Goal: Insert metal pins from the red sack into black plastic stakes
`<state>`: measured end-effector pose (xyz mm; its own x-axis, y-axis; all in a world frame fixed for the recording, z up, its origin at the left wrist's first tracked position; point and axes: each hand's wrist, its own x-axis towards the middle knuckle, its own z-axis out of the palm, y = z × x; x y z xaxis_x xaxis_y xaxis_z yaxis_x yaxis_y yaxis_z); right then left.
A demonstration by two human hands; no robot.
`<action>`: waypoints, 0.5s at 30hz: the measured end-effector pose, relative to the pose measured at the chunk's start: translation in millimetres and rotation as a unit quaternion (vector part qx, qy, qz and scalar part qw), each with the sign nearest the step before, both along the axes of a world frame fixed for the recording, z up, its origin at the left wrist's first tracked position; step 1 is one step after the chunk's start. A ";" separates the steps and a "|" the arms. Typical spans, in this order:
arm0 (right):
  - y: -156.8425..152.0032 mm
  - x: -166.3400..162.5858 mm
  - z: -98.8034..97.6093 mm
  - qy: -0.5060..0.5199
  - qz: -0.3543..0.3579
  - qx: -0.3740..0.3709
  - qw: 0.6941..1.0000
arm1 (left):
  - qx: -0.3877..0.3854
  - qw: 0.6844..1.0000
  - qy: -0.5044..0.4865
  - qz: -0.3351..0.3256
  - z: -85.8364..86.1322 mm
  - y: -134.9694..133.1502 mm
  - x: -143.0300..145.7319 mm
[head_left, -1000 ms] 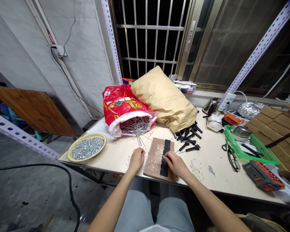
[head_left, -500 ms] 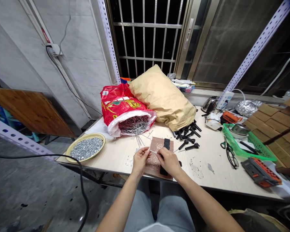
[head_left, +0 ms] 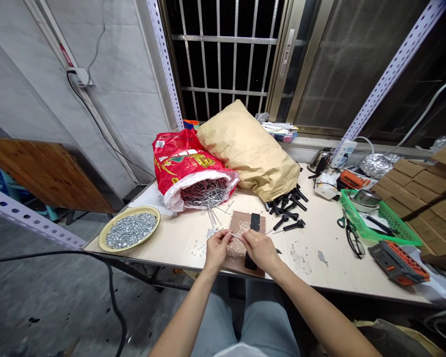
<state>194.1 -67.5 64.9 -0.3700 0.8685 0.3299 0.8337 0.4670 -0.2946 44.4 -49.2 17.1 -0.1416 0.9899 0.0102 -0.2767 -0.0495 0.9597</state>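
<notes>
My left hand [head_left: 217, 248] and my right hand [head_left: 258, 248] are raised just above a brown board [head_left: 241, 225] at the table's near edge. Both pinch the ends of a thin metal pin [head_left: 236, 235] held between them. The board carries a scatter of small silver bits and a row of black pieces [head_left: 254, 221], partly hidden by my right hand. More loose pins [head_left: 213, 216] lie beside the board, spilling from a red bag [head_left: 188, 171] full of them.
A yellow plate of small silver parts [head_left: 130, 230] sits at the left edge. A tan sack [head_left: 249, 148] lies behind the board, with black handled parts [head_left: 288, 208] beside it. Scissors [head_left: 347, 228], a green basket [head_left: 382, 223], an orange-and-grey tool [head_left: 397, 263] and cardboard boxes [head_left: 423, 188] fill the right.
My left hand lifted off the table and my right hand left the black pieces; both came together over the board, pinching a metal pin between them.
</notes>
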 end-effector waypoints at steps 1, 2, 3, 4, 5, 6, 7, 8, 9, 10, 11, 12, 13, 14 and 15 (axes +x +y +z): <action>0.2 0.7 0.0 0.012 0.005 -0.004 1.000 | 0.003 1.000 0.004 0.000 -0.1 0.0 0.5; 0.3 1.3 0.1 0.023 0.010 -0.008 1.000 | 0.008 1.000 0.008 0.001 -0.3 -0.1 1.3; 0.0 1.6 0.2 0.032 0.013 -0.011 0.999 | 0.012 1.000 0.012 0.000 -0.4 -0.2 2.3; -0.3 1.8 0.1 0.036 0.014 -0.015 0.999 | 0.017 1.000 0.017 -0.001 -0.4 -0.3 3.5; -0.6 2.2 -0.1 0.036 0.012 -0.018 0.999 | 0.021 1.000 0.022 -0.003 -0.4 -0.5 4.8; -0.7 3.0 -0.8 0.034 0.011 -0.025 0.999 | 0.023 0.999 0.027 -0.005 -0.4 -0.7 6.1; -0.1 4.8 -2.1 0.034 0.011 -0.033 0.999 | 0.023 0.999 0.034 -0.009 -0.2 -1.0 7.4; 1.2 7.9 -4.2 0.035 0.012 -0.041 0.998 | 0.023 0.999 0.043 -0.015 -0.1 -1.3 8.5; 3.4 12.6 -7.1 0.038 0.014 -0.048 0.998 | 0.023 0.998 0.056 -0.027 0.0 -1.6 9.4; 6.6 18.9 -10.7 0.037 0.014 -0.053 0.998 | 0.024 0.996 0.073 -0.041 0.1 -1.9 10.1; 10.4 26.5 -14.9 0.031 0.009 -0.056 0.998 | 0.027 0.994 0.093 -0.057 0.0 -2.3 10.5; 14.4 34.9 -19.6 0.018 -0.006 -0.057 0.998 | 0.030 0.990 0.114 -0.071 -0.3 -2.7 10.7; 18.0 43.6 -24.4 -0.003 -0.031 -0.058 0.998 | 0.033 0.987 0.135 -0.081 -0.7 -3.1 10.6; 20.5 51.6 -29.1 -0.028 -0.059 -0.059 0.996 | 0.034 0.984 0.154 -0.084 -1.3 -3.5 10.3; 21.6 58.5 -33.5 -0.053 -0.081 -0.061 0.993 | 0.032 0.981 0.171 -0.085 -1.9 -3.8 9.9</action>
